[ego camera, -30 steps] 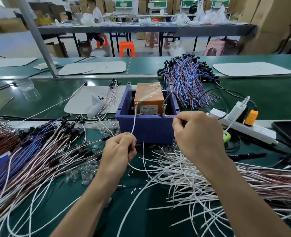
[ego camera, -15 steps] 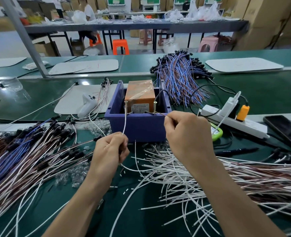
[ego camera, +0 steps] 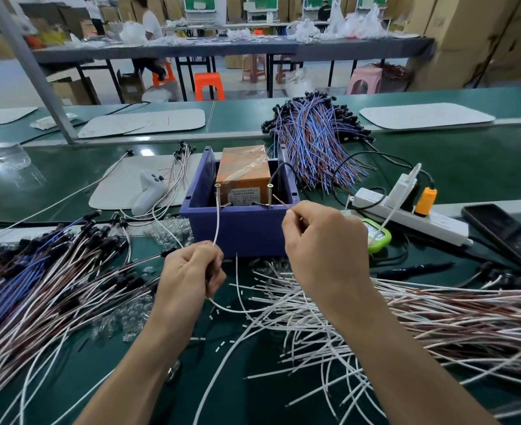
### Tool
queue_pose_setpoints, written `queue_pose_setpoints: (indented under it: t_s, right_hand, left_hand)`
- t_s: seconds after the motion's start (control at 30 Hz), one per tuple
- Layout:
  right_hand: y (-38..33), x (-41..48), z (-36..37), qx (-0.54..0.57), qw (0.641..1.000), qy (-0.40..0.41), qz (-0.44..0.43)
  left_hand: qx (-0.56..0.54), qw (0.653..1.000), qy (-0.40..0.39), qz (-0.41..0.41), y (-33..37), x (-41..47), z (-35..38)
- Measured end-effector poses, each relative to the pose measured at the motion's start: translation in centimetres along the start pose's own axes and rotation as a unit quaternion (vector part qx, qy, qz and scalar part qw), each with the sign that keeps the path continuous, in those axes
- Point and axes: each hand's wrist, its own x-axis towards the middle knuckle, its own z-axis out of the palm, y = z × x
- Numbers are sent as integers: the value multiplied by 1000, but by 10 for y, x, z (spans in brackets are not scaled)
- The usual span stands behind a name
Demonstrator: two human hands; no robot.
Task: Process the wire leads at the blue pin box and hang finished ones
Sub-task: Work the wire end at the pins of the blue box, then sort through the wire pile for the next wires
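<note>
Box at mid-counter: left grip curls round a white lead rising upright to the left pin, while right grip pinches a brown lead slanting up-left, its tip just beside the right pin.

Not much of the person to go on here, just two arms coming in from the bottom of the shot. The left hand and right hand are both bare. The left forearm and right forearm are bare too, all the way back to the frame edge. The right one looks a lot bulkier, being nearer the wide lens. A small shiny bit peeks out under the left forearm near the wrist. Could be a watch or bracelet, honestly can't tell.
</note>
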Motion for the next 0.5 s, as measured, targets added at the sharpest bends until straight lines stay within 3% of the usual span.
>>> queue_pose_setpoints:
  t_s: [0.17,0.4,0.5]
  right_hand:
    - [-1,-3,0,17,999,-12,-32]
    - [12,6,3,16,999,-3,49]
    - [9,4,5,32,999,-18,19]
  left_hand:
    - [-12,1000,4,-6,3,-1,0]
    - [-8,1000,0,-6,3,-2,0]
    - [-6,1000,2,-5,3,-1,1]
